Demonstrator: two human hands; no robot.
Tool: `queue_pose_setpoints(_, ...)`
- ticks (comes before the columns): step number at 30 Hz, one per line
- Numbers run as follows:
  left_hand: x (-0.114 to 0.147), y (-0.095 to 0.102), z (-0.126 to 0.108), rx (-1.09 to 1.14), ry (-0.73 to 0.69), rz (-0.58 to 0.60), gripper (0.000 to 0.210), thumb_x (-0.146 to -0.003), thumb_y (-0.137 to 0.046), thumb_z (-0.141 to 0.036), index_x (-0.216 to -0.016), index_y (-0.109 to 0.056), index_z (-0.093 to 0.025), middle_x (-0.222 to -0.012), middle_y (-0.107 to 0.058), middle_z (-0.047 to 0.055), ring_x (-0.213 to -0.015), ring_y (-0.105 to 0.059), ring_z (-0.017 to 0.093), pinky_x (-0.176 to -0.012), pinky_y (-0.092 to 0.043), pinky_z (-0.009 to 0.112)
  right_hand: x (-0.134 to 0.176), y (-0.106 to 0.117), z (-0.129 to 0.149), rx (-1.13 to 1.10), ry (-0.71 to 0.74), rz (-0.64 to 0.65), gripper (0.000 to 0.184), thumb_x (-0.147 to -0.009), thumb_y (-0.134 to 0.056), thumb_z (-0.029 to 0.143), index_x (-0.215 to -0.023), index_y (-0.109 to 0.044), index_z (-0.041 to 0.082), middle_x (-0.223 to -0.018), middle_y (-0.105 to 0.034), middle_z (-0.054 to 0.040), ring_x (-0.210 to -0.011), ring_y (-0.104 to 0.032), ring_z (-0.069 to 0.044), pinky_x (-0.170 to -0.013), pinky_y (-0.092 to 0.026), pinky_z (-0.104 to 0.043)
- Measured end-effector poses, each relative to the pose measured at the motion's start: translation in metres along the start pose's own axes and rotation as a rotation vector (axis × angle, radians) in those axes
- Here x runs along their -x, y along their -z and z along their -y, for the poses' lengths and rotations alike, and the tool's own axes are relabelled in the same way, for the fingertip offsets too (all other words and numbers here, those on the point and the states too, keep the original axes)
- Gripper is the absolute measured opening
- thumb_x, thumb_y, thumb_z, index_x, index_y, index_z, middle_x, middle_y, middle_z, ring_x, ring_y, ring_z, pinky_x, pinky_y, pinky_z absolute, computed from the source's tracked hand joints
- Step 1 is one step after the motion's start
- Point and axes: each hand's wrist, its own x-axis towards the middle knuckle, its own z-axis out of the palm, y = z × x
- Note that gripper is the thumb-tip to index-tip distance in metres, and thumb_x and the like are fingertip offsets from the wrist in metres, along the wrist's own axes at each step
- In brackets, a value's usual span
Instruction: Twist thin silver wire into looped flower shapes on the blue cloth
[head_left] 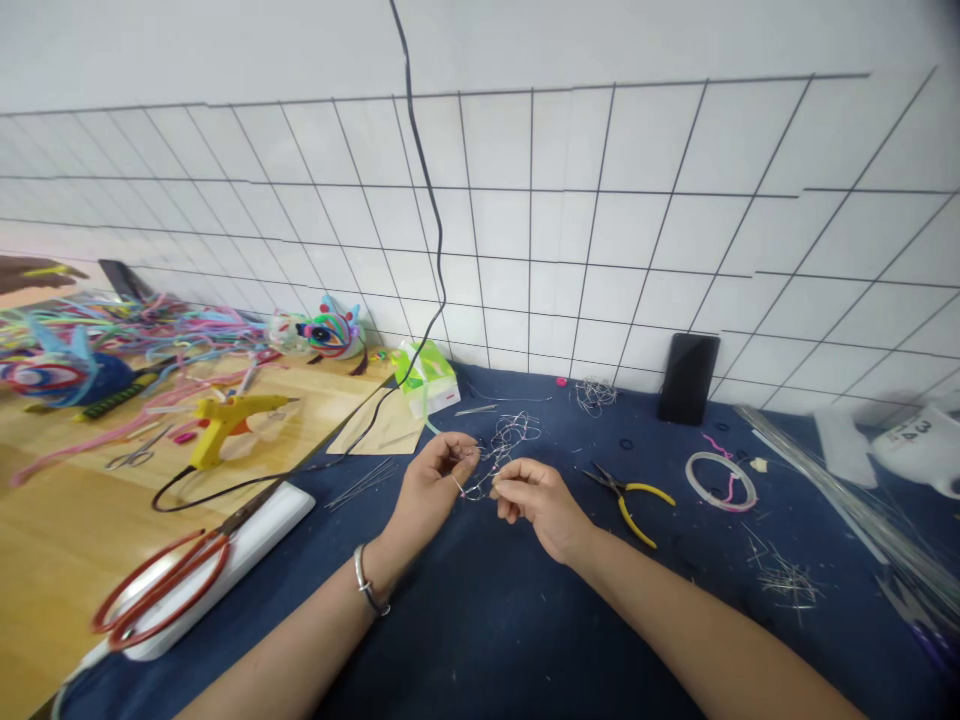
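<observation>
A thin, silvery wire piece is held between the two hands, over the middle of the dark blue counter. It is formed of fine, shiny strands bent into loose, uneven loops, crossed over one another in an open tangle. The wider loops are seen at its far end; towards the near end a rounded bend of wire is spanned between the hands. Whether the strands are twisted together or merely crossed cannot be told, nor whether the far loops are rested on the counter.

The left side of the wire is pinched by the left hand, its thumb and fingers closed together. The near right side is gripped by the closed fingers of the right hand; the exact contact is partly hidden.

Yellow-handled pliers are laid spread just beside the right hand. Straight wires are scattered near the left hand, and a separate wire bundle is set farther back, by the wall.
</observation>
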Motion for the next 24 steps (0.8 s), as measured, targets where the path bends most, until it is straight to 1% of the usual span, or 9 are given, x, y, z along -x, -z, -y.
queue_pose_setpoints(4,-0.002,-0.003,-0.001,0.124,0.083,-0.012,0.024,-0.077,-0.066,-0.031,-0.096,-0.057,-0.018,-0.083,-0.058,0.000,-0.076,-0.054,0.011,-0.072,-0.044,0.024,0.000,0.002,0.002,0.014,0.024,0.018,0.013,-0.075,-0.065,0.028,-0.081,-0.063,0.016,-0.064,-0.060,0.0003,-0.056,-0.053,-0.009,-0.054,-0.038,-0.023)
queue_pose_setpoints(9,-0.003,-0.001,-0.004,0.154,0.072,-0.058,0.026,-0.075,-0.069,-0.032,-0.094,-0.058,-0.018,-0.081,-0.057,-0.001,-0.075,-0.053,0.011,-0.071,-0.043,0.023,0.000,0.002,0.005,0.012,0.029,0.028,0.013,-0.076,-0.064,0.028,-0.081,-0.064,0.016,-0.070,-0.063,-0.0009,-0.058,-0.055,-0.010,-0.055,-0.039,-0.023)
queue_pose_setpoints(12,-0.003,0.000,-0.004,0.198,0.085,-0.062,0.026,-0.075,-0.070,-0.031,-0.094,-0.058,-0.018,-0.082,-0.056,-0.001,-0.075,-0.052,0.010,-0.071,-0.043,0.023,0.000,0.001,0.004,-0.005,0.016,0.014,0.014,-0.076,-0.063,0.028,-0.083,-0.063,0.016,-0.075,-0.064,-0.0019,-0.058,-0.055,-0.009,-0.054,-0.039,-0.023)
queue_pose_setpoints(17,0.000,-0.004,-0.006,0.241,0.114,-0.046,0.026,-0.074,-0.071,-0.030,-0.094,-0.058,-0.018,-0.082,-0.056,-0.001,-0.075,-0.053,0.010,-0.071,-0.044,0.022,0.001,-0.001,0.006,-0.025,0.011,0.008,0.020,-0.078,-0.061,0.030,-0.093,-0.063,0.017,-0.081,-0.064,-0.0023,-0.059,-0.056,-0.009,-0.053,-0.039,-0.023)
queue_pose_setpoints(20,0.002,-0.007,-0.007,0.219,0.104,-0.022,0.026,-0.074,-0.071,-0.030,-0.093,-0.058,-0.018,-0.082,-0.057,-0.001,-0.076,-0.054,0.010,-0.072,-0.045,0.023,0.003,-0.003,0.009,-0.011,0.020,0.027,0.025,-0.075,-0.065,0.029,-0.097,-0.063,0.019,-0.073,-0.059,0.0014,-0.057,-0.054,-0.009,-0.053,-0.040,-0.023)
queue_pose_setpoints(22,0.003,-0.008,-0.006,0.193,0.101,-0.007,0.026,-0.075,-0.070,-0.030,-0.094,-0.058,-0.018,-0.082,-0.058,-0.001,-0.075,-0.055,0.011,-0.071,-0.045,0.023,0.004,-0.005,0.010,-0.004,0.016,0.040,0.026,-0.072,-0.068,0.029,-0.096,-0.064,0.019,-0.066,-0.055,0.0042,-0.052,-0.050,-0.007,-0.052,-0.039,-0.023)
queue_pose_setpoints(24,0.004,-0.009,-0.005,0.174,0.101,0.002,0.025,-0.075,-0.070,-0.030,-0.094,-0.058,-0.018,-0.082,-0.058,0.000,-0.075,-0.055,0.011,-0.071,-0.045,0.023,0.004,-0.006,0.011,0.005,0.003,0.050,0.025,-0.070,-0.070,0.029,-0.092,-0.065,0.018,-0.064,-0.054,0.0052,-0.050,-0.047,-0.007,-0.050,-0.037,-0.023)
